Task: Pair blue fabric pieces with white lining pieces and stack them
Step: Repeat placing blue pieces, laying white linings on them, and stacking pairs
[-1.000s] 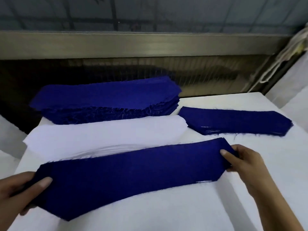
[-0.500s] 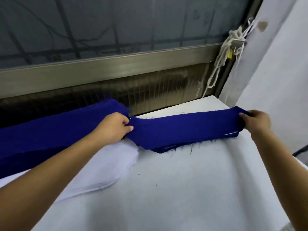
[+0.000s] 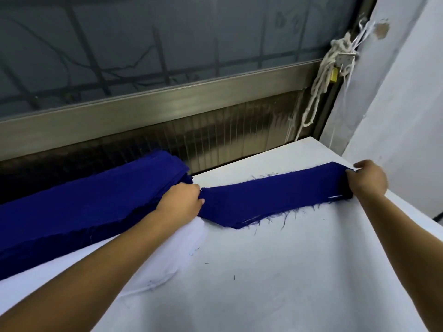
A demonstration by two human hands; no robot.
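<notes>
The wide white table (image 3: pixel 263 283) between my arms gives a hand room to slide. On my left, the tall blue pile (image 3: pixel 84 207) and the white pile (image 3: pixel 172 250) under my arm are in the way. The small blue stack (image 3: pixel 275 200) lies across the far side, with my left hand (image 3: pixel 179 202) and right hand (image 3: pixel 366 182) holding its ends. Behind it the window frame (image 3: pixel 167 104) blocks the way. The wall (image 3: pixel 407 116) stands just beside my right hand, and a rope (image 3: pixel 316 92) hangs in that corner.
</notes>
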